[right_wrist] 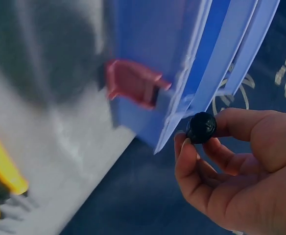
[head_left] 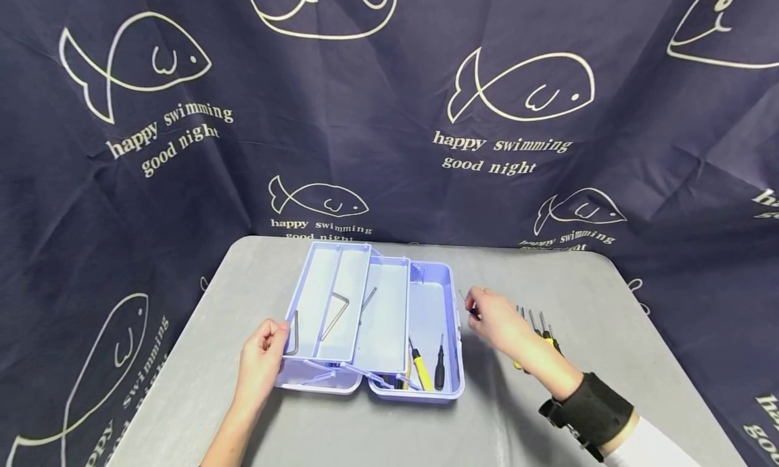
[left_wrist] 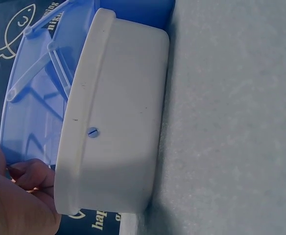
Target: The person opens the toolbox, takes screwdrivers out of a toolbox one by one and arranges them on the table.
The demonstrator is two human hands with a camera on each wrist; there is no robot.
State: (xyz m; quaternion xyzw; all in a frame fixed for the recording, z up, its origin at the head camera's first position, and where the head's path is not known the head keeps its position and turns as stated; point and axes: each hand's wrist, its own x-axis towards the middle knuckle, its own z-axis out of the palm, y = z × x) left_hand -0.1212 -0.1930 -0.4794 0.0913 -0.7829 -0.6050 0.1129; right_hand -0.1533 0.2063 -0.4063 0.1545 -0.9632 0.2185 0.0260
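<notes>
A light-blue toolbox lies unfolded, its stepped trays spread to the left. My left hand grips the near left edge of the outermost tray, thumb on the rim. Two L-shaped hex keys lie in that tray, and a thin metal tool is in the middle tray. Just right of the box, my right hand pinches a screwdriver by its black handle; the thin shaft points up and left. The deep compartment holds a yellow-and-black screwdriver and a black screwdriver.
Several yellow-and-black screwdrivers lie on the grey table, partly behind my right forearm. A reddish latch sits on the box's outer wall. Dark blue fish-print cloth hangs behind the table.
</notes>
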